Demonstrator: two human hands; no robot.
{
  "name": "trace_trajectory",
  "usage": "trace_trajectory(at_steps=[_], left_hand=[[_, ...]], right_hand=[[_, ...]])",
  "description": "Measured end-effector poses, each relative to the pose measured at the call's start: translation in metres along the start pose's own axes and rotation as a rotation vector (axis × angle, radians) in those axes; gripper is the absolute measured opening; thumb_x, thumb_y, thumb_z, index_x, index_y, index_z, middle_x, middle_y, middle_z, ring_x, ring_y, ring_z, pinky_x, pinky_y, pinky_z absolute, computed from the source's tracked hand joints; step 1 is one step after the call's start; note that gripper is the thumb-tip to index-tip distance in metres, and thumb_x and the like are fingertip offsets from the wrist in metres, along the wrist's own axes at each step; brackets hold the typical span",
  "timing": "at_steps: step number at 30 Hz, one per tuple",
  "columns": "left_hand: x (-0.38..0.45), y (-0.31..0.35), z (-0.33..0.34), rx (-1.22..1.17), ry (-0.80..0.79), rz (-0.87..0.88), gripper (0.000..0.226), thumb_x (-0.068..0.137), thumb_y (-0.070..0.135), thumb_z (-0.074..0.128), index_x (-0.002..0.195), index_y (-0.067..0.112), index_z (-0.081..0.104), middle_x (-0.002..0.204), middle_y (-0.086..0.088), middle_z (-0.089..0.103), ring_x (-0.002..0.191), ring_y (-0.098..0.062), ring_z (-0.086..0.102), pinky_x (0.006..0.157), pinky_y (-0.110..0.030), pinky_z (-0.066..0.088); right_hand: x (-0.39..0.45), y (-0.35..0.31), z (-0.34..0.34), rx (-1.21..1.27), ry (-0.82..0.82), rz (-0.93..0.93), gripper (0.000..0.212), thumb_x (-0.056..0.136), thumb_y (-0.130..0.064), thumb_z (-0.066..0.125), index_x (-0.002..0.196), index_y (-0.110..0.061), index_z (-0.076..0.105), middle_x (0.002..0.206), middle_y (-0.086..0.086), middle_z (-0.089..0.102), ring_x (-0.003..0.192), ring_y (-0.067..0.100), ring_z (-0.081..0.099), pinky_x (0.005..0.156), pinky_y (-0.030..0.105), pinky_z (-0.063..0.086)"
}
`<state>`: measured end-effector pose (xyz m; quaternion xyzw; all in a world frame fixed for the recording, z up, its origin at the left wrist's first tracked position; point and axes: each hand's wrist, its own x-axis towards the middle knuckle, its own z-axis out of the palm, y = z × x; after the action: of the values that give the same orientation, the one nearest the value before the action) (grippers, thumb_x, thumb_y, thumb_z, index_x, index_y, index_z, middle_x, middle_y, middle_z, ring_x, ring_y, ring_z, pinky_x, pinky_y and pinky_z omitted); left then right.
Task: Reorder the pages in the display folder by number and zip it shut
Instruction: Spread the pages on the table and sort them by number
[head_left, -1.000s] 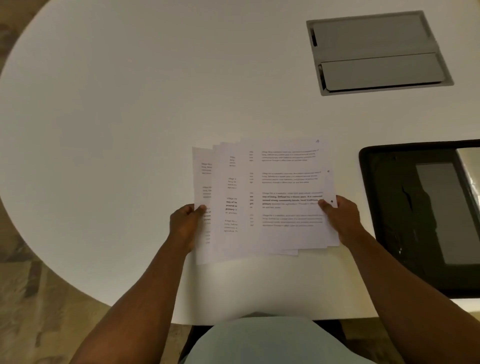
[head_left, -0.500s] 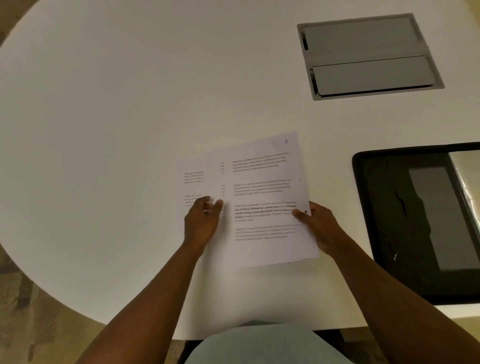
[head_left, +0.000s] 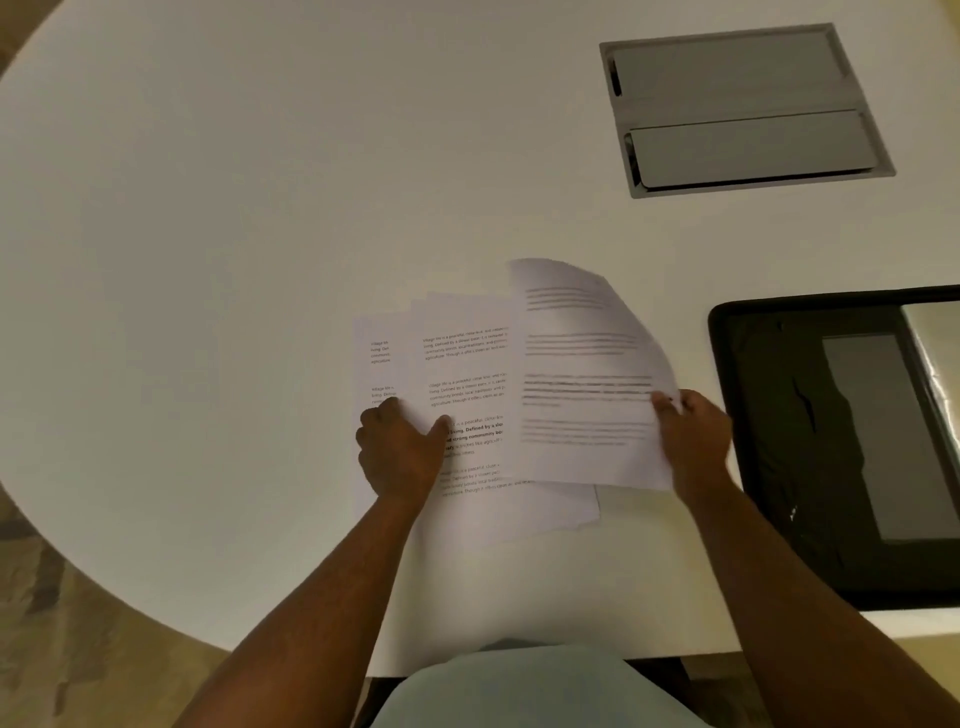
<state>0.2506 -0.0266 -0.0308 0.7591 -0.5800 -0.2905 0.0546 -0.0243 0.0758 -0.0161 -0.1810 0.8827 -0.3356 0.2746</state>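
A fanned stack of white printed pages (head_left: 467, 410) lay on the white rounded table (head_left: 234, 260). My left hand (head_left: 400, 447) pressed on it with fingers spread. My right hand (head_left: 693, 436) pinched one lifted, blurred sheet (head_left: 587, 374) by its right edge. The open black zip display folder (head_left: 831, 441) lay just right; a grey metal hatch (head_left: 743, 109) sat beyond.
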Motion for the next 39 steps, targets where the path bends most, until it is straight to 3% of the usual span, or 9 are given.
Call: trace_trajectory(at_steps=[10,13,15,19,23,26,29,32,39], left_hand=[[0.012,0.023,0.002,-0.016,-0.117,-0.139,0.088,0.064,0.048,0.086,0.128,0.006,0.042,0.126,-0.013,0.055,0.118,-0.034,0.053,0.095,-0.046,0.047],[0.009,0.024,-0.002,-0.307,-0.058,-0.029,0.071,0.077,0.059,0.07,0.128,0.014,0.051,0.124,-0.006,0.055,0.114,-0.025,0.055,0.096,-0.042,0.048],[0.006,0.026,-0.013,-0.634,-0.245,-0.114,0.078,0.075,0.072,0.061,0.131,0.018,0.051,0.121,-0.001,0.06,0.107,-0.021,0.062,0.092,-0.043,0.053],[0.013,0.005,-0.026,-0.808,-0.381,-0.219,0.048,0.083,0.03,0.076,0.124,0.017,0.056,0.101,-0.004,0.069,0.082,-0.02,0.069,0.071,-0.033,0.056],[0.019,-0.019,-0.029,-0.631,-0.418,-0.173,0.027,0.08,0.031,0.079,0.091,0.01,0.065,0.08,-0.007,0.062,0.069,-0.019,0.055,0.065,-0.031,0.049],[0.027,-0.027,-0.035,-0.652,-0.308,-0.181,0.014,0.087,0.022,0.072,0.091,0.01,0.066,0.097,-0.011,0.071,0.08,-0.023,0.063,0.074,-0.037,0.052],[0.037,-0.039,-0.044,-0.737,-0.297,-0.194,0.015,0.092,0.014,0.064,0.106,0.018,0.065,0.108,-0.003,0.071,0.094,-0.021,0.065,0.081,-0.035,0.048],[0.041,-0.054,-0.054,-0.729,-0.331,-0.201,0.019,0.093,0.011,0.061,0.105,0.025,0.066,0.109,0.001,0.071,0.102,-0.021,0.067,0.087,-0.035,0.05],[0.045,-0.072,-0.07,-0.863,-0.283,-0.284,0.027,0.095,0.005,0.057,0.119,0.019,0.061,0.107,-0.001,0.07,0.093,-0.016,0.067,0.078,-0.028,0.051]], right_hand=[[0.013,0.012,-0.028,0.238,-0.185,0.194,0.019,0.095,-0.024,0.061,0.108,-0.011,0.062,0.106,0.008,0.065,0.09,0.023,0.063,0.074,0.033,0.052],[-0.013,0.001,-0.013,0.301,-0.292,0.143,0.01,0.093,-0.022,0.064,0.097,-0.013,0.064,0.095,0.003,0.069,0.078,0.017,0.065,0.063,0.026,0.054],[-0.031,-0.006,0.004,0.336,-0.373,0.117,0.007,0.091,-0.019,0.066,0.094,-0.012,0.066,0.092,0.002,0.072,0.077,0.018,0.069,0.066,0.024,0.057],[-0.053,-0.013,0.034,0.323,-0.531,0.05,0.006,0.091,-0.02,0.067,0.097,-0.018,0.069,0.099,0.001,0.075,0.09,0.017,0.072,0.084,0.035,0.058],[-0.06,-0.02,0.043,0.305,-0.695,0.019,0.018,0.093,-0.021,0.064,0.109,-0.013,0.069,0.105,0.002,0.074,0.097,0.019,0.071,0.09,0.04,0.056],[-0.067,-0.024,0.052,0.343,-0.783,0.036,0.025,0.096,-0.029,0.059,0.109,-0.011,0.07,0.105,0.003,0.074,0.099,0.022,0.07,0.09,0.04,0.056],[-0.071,-0.026,0.062,0.279,-0.507,0.065,0.041,0.096,-0.048,0.05,0.093,-0.013,0.071,0.089,0.007,0.074,0.086,0.027,0.071,0.078,0.041,0.058],[-0.07,-0.014,0.069,-0.236,-0.12,-0.185,0.041,0.088,-0.047,0.065,0.105,-0.009,0.061,0.099,0.006,0.065,0.091,0.022,0.061,0.076,0.032,0.053],[-0.074,-0.019,0.084,-0.623,-0.099,-0.069,0.078,0.071,-0.053,0.079,0.123,-0.008,0.042,0.12,0.011,0.052,0.11,0.026,0.052,0.087,0.035,0.05]])
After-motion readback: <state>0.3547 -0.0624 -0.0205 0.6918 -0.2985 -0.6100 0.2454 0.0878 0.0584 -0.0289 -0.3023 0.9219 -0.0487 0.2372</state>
